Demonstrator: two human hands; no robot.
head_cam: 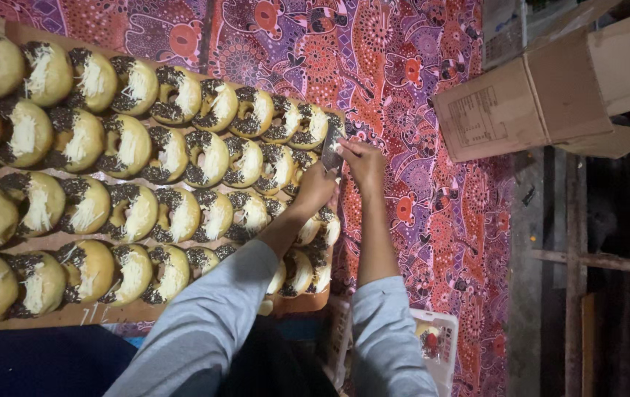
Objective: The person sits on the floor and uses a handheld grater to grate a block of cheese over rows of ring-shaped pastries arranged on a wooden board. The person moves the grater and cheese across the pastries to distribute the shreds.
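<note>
Flat brown cardboard sheet (72,315) carries four rows of round golden doughnuts (131,213), each topped half with dark chocolate sprinkles, half with pale grated cheese; about ten per row, some hidden by the arm. At the sheet's right edge, the left hand (315,187) and the right hand (363,163) both pinch one small dark rectangular scraper (331,154) between them, fingers closed on it. One brown cardboard box (550,92) lies well apart, right.

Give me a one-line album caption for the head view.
Both hands, left and right, hold a small grater over rows of topped doughnuts.
</note>
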